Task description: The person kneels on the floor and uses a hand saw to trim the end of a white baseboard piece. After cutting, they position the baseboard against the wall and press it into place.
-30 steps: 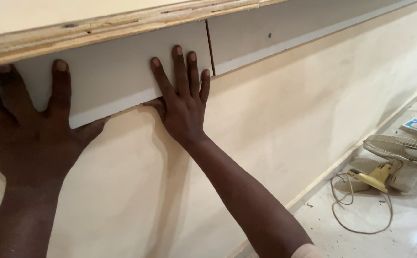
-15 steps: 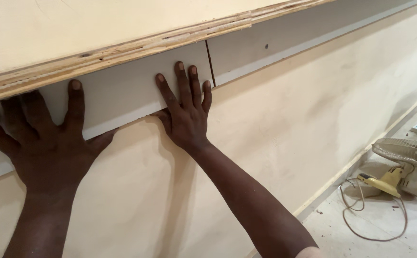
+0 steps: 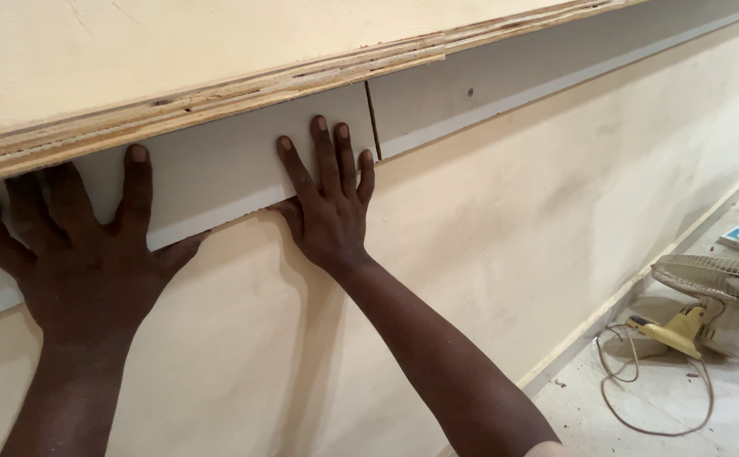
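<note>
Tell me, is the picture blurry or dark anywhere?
Head view: sharp on both hands, the left hand and right hand pressed flat on the white strip; soft, even light, no glare; a dim shadow lies under the plywood edge and beside the right arm; the fan on the floor looks slightly soft at the frame's edge.

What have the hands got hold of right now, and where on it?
Nothing is gripped. Both the left hand and right hand press flat, fingers spread, against the face of the grey strip under the plywood edge.
</note>
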